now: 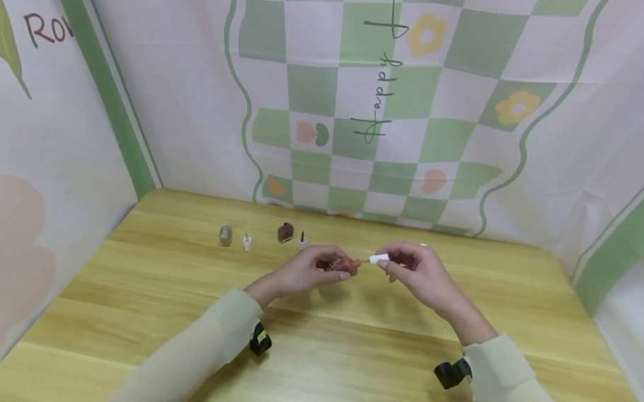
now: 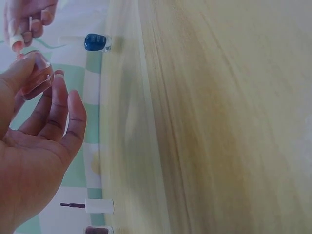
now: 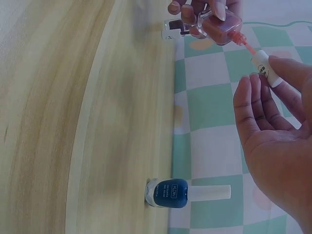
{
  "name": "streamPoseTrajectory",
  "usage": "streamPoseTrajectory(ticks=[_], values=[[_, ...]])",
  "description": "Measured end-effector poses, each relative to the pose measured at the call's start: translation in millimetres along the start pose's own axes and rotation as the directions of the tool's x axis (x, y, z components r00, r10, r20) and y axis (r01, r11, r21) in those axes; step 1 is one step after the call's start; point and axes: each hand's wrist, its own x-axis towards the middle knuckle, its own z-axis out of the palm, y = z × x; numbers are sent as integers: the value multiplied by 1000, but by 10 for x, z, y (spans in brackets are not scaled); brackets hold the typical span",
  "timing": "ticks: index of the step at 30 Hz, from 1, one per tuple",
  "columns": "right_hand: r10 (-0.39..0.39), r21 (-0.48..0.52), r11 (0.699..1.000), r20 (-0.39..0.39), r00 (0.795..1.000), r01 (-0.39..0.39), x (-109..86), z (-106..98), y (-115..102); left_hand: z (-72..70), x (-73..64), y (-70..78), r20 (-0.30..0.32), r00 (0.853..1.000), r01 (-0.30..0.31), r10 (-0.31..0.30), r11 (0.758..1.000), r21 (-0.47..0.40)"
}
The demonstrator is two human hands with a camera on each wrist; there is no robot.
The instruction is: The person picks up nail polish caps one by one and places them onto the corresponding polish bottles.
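My left hand (image 1: 310, 269) pinches a small clear bottle of coral-red nail polish (image 3: 219, 27), tilted on its side with the neck toward the right. Between thumb and fingers my right hand (image 1: 422, 274) holds the bottle's white brush cap (image 3: 266, 68). The coral-coated brush (image 3: 250, 49) spans from the cap to the bottle mouth, its tip right at the opening. Both hands are raised over the far part of the wooden table (image 1: 330, 375). In the right wrist view, a capped bottle of blue nail polish (image 3: 170, 193) stands upright near the right hand.
To the left stand a silvery glitter polish bottle (image 1: 225, 235), a white brush cap (image 1: 246, 242) with its brush up, a dark brown polish bottle (image 1: 285, 232) and another brush cap (image 2: 99, 206) with a dark brush. Behind the table hangs a green checked cloth (image 1: 360, 93).
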Motion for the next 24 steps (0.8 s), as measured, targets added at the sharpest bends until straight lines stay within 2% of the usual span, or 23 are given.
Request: streamPoseTrajectory(ticks=[12, 24], values=[[-26, 0, 1000, 16, 1000, 26, 6, 8, -7, 15, 12, 19, 6, 1000, 3, -3, 1000, 2], [25, -6, 1000, 35, 999, -24, -3, 64, 6, 46, -6, 20, 3, 1000, 18, -18, 1000, 9]])
